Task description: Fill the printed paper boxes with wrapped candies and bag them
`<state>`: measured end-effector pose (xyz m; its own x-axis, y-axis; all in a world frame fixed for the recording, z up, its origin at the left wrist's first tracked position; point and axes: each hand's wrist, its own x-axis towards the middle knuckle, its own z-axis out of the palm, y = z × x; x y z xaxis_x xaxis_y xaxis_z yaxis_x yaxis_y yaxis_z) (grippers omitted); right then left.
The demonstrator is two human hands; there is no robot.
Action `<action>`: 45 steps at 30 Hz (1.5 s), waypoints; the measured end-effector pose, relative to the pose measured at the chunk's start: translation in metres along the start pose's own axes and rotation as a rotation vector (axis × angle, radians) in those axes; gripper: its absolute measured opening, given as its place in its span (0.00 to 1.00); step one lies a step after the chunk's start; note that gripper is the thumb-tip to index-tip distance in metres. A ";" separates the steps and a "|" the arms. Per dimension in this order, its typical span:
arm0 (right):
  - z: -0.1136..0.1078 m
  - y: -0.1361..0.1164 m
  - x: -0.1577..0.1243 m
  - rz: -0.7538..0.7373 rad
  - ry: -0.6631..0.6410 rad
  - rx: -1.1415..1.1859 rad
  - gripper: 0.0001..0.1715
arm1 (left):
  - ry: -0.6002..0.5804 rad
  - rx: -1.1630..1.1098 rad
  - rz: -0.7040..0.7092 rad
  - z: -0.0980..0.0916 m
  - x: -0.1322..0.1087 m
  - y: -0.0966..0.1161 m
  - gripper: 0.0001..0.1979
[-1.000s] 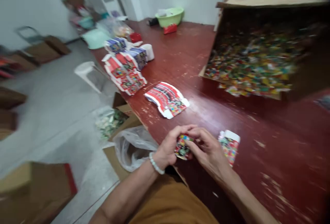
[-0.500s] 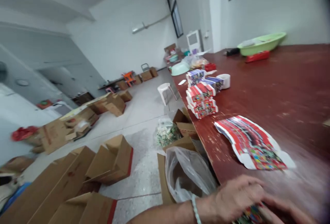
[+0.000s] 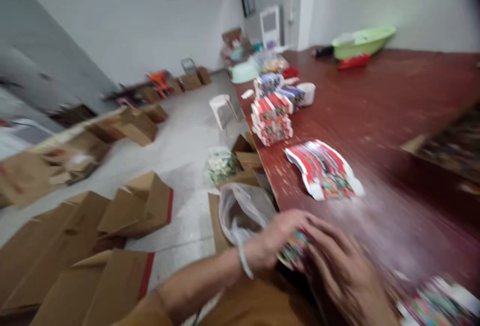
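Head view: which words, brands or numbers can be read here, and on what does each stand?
None can be read.
small printed box: print blurred by motion.
flat printed cartons: too blurred.
stacked printed boxes: too small and blurred.
brown floor cartons: no legible marking.

Red-and-white multicolour print is seen on flat cartons point(image 3: 323, 170); table point(image 3: 378, 111) dark red-brown, basin point(image 3: 363, 41) light green, stool point(image 3: 222, 106) white.
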<state>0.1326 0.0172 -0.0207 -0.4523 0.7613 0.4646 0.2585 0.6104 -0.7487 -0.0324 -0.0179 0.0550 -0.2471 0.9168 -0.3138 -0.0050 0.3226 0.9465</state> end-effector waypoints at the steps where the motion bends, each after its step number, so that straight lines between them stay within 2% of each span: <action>1: -0.011 -0.004 0.000 0.014 -0.021 -0.055 0.21 | 0.020 -0.099 -0.062 -0.018 0.004 -0.008 0.15; 3: -0.031 -0.010 0.004 0.039 -0.021 -0.074 0.29 | 0.127 -0.256 -0.174 -0.062 0.018 -0.031 0.17; 5: -0.049 -0.010 0.009 0.161 0.026 -0.070 0.25 | 0.280 -0.301 -0.246 -0.107 0.035 -0.059 0.17; 7: -0.063 -0.006 0.008 0.320 0.093 -0.062 0.20 | 0.398 -0.286 -0.353 -0.141 0.047 -0.087 0.18; 9: -0.073 -0.001 0.000 0.435 0.131 -0.047 0.19 | 0.465 -0.253 -0.448 -0.158 0.056 -0.113 0.21; 11: -0.080 0.004 -0.011 0.490 0.141 -0.040 0.20 | 0.493 -0.215 -0.500 -0.158 0.063 -0.134 0.22; 14: -0.096 0.013 -0.030 0.547 0.254 -0.112 0.20 | 0.500 -0.134 -0.467 -0.137 0.075 -0.148 0.20; 17: -0.116 0.028 -0.053 0.659 0.369 -0.241 0.22 | 0.464 -0.025 -0.296 -0.103 0.083 -0.136 0.18; 19: -0.128 0.040 -0.067 0.702 0.297 -0.342 0.25 | 0.413 0.078 -0.063 -0.076 0.081 -0.118 0.21; 21: -0.132 0.051 -0.077 0.697 0.141 -0.474 0.30 | 0.354 0.191 0.174 -0.041 0.070 -0.097 0.21; 22: -0.131 0.054 -0.079 0.705 0.071 -0.547 0.33 | 0.262 0.330 0.336 -0.021 0.061 -0.087 0.18; 24: -0.126 0.056 -0.076 0.741 -0.025 -0.659 0.41 | -0.050 0.444 0.542 0.022 0.044 -0.071 0.16; 25: -0.123 0.055 -0.073 0.766 -0.049 -0.689 0.45 | -0.188 0.481 0.601 0.044 0.038 -0.065 0.16; 27: -0.119 0.052 -0.065 0.813 -0.072 -0.709 0.49 | -0.392 0.545 0.664 0.080 0.031 -0.060 0.19; 30: -0.118 0.049 -0.057 0.854 -0.063 -0.709 0.42 | -0.509 0.626 0.657 0.110 0.037 -0.060 0.23; 34: -0.118 0.050 -0.056 0.870 0.035 -0.586 0.31 | -0.500 0.653 0.603 0.118 0.049 -0.060 0.23; 36: -0.113 0.047 -0.055 0.896 0.161 -0.321 0.28 | -0.512 0.597 0.529 0.118 0.050 -0.058 0.25; 39: -0.102 0.036 -0.050 0.869 0.382 0.291 0.31 | -0.547 0.385 0.298 0.118 0.051 -0.052 0.27; 41: -0.094 0.028 -0.042 0.794 0.445 0.555 0.34 | -0.666 0.166 0.085 0.115 0.053 -0.047 0.28; 43: -0.087 0.019 -0.034 0.719 0.433 0.611 0.30 | -0.845 -0.038 -0.126 0.105 0.056 -0.037 0.26; 45: -0.081 0.009 -0.028 0.646 0.369 0.522 0.22 | -0.921 -0.150 -0.230 0.088 0.058 -0.019 0.24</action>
<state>0.2172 0.0190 -0.0022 -0.0283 0.9974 -0.0657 -0.0937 -0.0681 -0.9933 0.0387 0.0496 0.0128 0.6335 0.6803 -0.3686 -0.0980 0.5431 0.8339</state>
